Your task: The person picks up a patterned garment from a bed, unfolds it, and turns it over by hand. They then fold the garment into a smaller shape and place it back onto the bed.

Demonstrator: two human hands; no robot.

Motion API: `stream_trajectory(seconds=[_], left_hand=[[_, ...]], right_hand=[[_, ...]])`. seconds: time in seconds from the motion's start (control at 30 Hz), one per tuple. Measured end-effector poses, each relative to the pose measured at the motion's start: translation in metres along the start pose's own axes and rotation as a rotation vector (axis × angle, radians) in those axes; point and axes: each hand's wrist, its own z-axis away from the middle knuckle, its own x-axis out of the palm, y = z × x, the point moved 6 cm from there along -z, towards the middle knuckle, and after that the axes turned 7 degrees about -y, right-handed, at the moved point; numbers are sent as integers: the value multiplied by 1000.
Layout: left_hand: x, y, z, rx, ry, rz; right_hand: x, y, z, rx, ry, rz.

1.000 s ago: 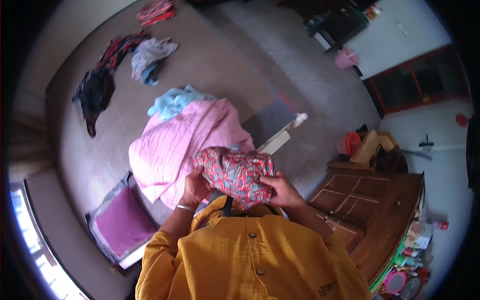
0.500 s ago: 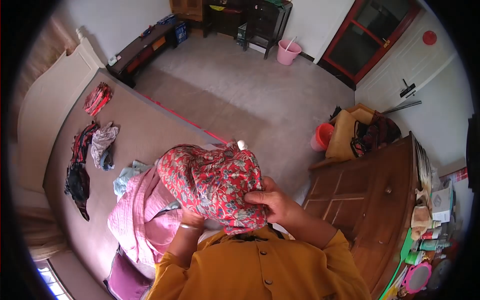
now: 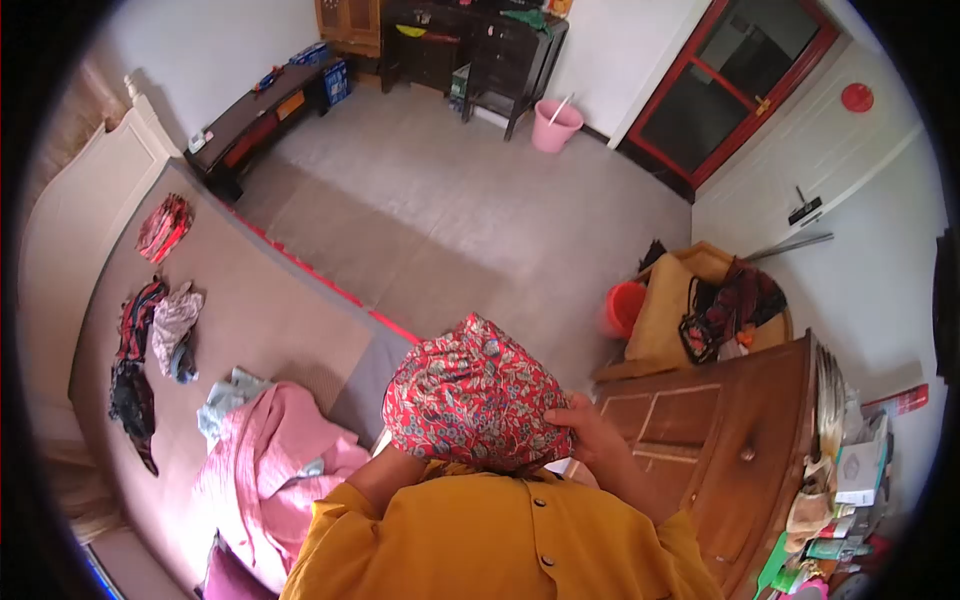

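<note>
A red floral piece of clothing (image 3: 480, 395) is bunched up in front of my chest. My right hand (image 3: 585, 428) grips its right edge, thumb on top and fingers underneath. My left hand (image 3: 403, 463) reaches beneath the left side of the cloth, which covers its fingers. To the left of it, a pink quilted cloth (image 3: 265, 440) lies heaped on the bed (image 3: 270, 300), with a light blue garment (image 3: 225, 395) partly under it.
Farther up the bed lie a folded red garment (image 3: 165, 228), a dark patterned garment (image 3: 135, 380) and a pale garment (image 3: 178, 325). A wooden cabinet (image 3: 710, 430) stands close on my right. Beyond are an armchair (image 3: 665, 310), a red bucket (image 3: 625, 308) and a pink bucket (image 3: 555, 127).
The red floral clothing has shifted right, off the pink cloth, and looks more gathered and rounded. My left forearm has moved right with it. The camera view has shifted slightly.
</note>
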Motion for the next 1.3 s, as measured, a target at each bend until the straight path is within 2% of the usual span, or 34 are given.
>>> stream_trajectory(seconds=[0.1, 0.23, 0.4, 0.53, 0.73, 0.9, 1.13, 1.3], left_hand=[[10, 6, -41, -57, 2, 19], [11, 14, -68, -103, 28, -5], [18, 29, -110, -103, 75, -23], [23, 40, -145, -56, 115, -19], [42, 52, -210, 67, 164, -36], [57, 59, -253, 160, 201, -13], [54, 94, -259, 352, 259, 90], [50, 146, -290, 483, 245, 187]], right_hand=[[-2, -50, -12, -81, 40, 10], [-4, -67, -26, -171, 37, -15], [-41, -87, -47, -133, 58, -109], [-57, -129, -75, -71, 13, -99], [-71, -224, -110, -17, -151, -44], [-87, -275, -148, 77, -241, 6], [-53, -316, -228, 188, -394, 76], [-16, -367, -296, 287, -424, 169]])
